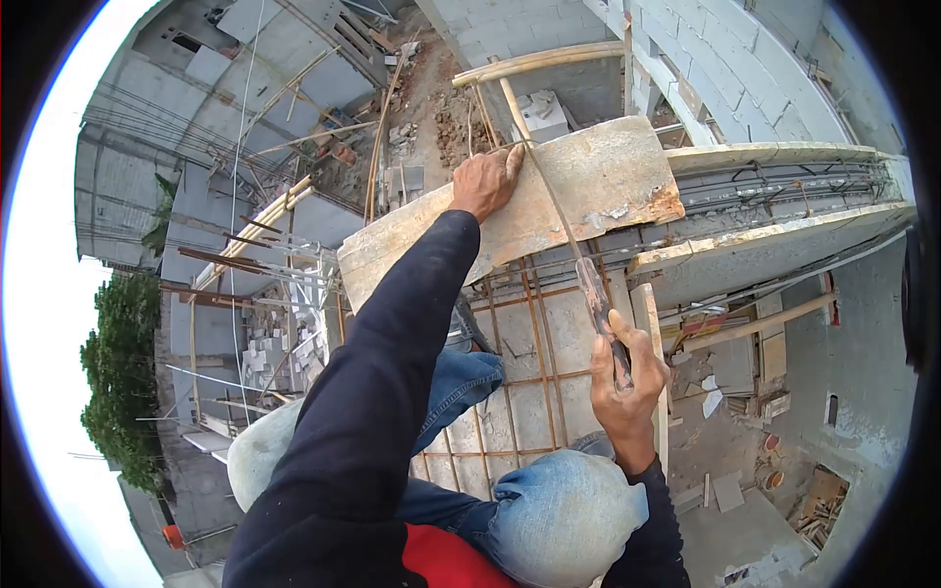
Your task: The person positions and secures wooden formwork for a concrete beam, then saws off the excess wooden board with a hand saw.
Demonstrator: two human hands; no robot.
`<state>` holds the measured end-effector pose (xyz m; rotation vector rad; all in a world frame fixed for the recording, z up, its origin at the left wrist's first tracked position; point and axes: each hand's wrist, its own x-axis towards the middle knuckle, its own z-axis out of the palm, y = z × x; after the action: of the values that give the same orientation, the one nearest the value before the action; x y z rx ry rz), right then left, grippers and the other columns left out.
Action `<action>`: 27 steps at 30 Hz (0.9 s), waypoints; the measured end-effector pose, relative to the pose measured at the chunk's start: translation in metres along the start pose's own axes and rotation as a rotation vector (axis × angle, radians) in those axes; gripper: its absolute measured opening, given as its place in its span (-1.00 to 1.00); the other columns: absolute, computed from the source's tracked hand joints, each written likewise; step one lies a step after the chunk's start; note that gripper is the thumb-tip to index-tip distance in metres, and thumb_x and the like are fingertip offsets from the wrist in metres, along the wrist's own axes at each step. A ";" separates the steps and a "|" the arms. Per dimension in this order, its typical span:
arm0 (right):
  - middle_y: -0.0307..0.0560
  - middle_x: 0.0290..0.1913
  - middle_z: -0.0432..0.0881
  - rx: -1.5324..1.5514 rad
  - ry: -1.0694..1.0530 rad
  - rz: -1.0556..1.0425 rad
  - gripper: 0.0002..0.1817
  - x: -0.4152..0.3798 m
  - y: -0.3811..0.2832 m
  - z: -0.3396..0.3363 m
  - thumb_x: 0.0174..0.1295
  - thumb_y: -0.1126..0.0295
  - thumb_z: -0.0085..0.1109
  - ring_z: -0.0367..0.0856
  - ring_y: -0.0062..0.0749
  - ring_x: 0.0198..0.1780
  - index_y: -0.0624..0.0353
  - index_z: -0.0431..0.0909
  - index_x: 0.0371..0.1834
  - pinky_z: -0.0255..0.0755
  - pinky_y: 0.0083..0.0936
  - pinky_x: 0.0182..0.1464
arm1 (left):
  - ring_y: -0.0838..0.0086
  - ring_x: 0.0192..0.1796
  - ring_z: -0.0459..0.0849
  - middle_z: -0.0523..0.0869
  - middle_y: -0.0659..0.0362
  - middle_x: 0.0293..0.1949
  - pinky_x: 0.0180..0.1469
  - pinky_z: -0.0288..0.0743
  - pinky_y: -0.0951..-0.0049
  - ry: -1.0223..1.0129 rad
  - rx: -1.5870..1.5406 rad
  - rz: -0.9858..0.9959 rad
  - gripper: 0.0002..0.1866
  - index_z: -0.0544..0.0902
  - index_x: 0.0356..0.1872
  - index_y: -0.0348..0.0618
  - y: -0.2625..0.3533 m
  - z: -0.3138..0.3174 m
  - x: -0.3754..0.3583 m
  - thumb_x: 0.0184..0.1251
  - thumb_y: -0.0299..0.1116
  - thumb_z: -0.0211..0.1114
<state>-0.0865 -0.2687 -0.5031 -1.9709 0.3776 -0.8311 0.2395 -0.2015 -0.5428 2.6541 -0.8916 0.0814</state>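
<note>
A worn, cement-stained wooden board point(578, 181) lies slantwise in front of me, across the formwork. My left hand point(487, 183) grips its far edge, fingers curled together on the wood. In my right hand point(629, 377) is the wooden handle of a handsaw point(594, 289), held close to my right knee. The narrow blade appears edge-on and runs up across the board, to the right of my left hand. Fingers of the right hand wrap round the handle.
Under my legs is a grid of rusty rebar point(539, 363) over pale panels. To the right runs a formwork trough point(784, 191) with steel bars inside. Bamboo poles point(549, 61) stand beyond the board. The ground with rubble point(431, 118) lies well below.
</note>
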 end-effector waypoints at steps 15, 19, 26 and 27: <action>0.19 -0.25 0.68 0.014 -0.004 0.029 -0.68 0.001 0.003 0.006 0.19 0.50 0.26 0.73 -0.11 -0.23 0.45 0.54 -0.02 0.59 -0.36 -0.17 | -0.13 -0.25 0.67 0.69 -0.22 -0.39 -0.12 0.48 -0.02 -0.023 -0.032 0.017 -0.39 0.73 -0.17 -0.14 -0.008 0.004 0.003 0.52 0.12 -0.18; 0.21 -0.36 0.68 0.061 0.115 -0.061 -0.67 -0.097 0.049 -0.029 0.25 0.44 0.23 0.74 -0.17 -0.35 0.47 0.55 -0.02 0.63 -0.36 -0.25 | -0.14 -0.23 0.67 0.70 -0.21 -0.38 -0.13 0.48 -0.03 -0.063 -0.016 -0.002 -0.37 0.72 -0.18 -0.17 -0.007 0.002 0.007 0.51 0.13 -0.19; 0.22 -0.24 0.69 0.022 -0.046 0.046 -0.68 0.015 -0.004 0.006 0.20 0.51 0.26 0.74 -0.09 -0.24 0.48 0.54 -0.03 0.62 -0.42 -0.19 | -0.11 -0.23 0.68 0.70 -0.21 -0.38 -0.12 0.49 -0.02 -0.034 -0.007 0.030 -0.35 0.73 -0.24 -0.21 -0.006 0.001 0.003 0.52 0.12 -0.20; 0.22 -0.24 0.69 0.010 -0.045 0.049 -0.68 0.008 0.000 0.003 0.20 0.50 0.26 0.74 -0.11 -0.25 0.48 0.53 -0.03 0.63 -0.42 -0.20 | -0.11 -0.22 0.69 0.71 -0.20 -0.37 -0.11 0.49 -0.01 -0.050 0.015 0.009 -0.34 0.73 -0.23 -0.20 -0.004 0.003 0.002 0.52 0.13 -0.21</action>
<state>-0.0787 -0.2711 -0.5015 -1.9596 0.3926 -0.7557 0.2431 -0.2005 -0.5463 2.6767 -0.9223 0.0232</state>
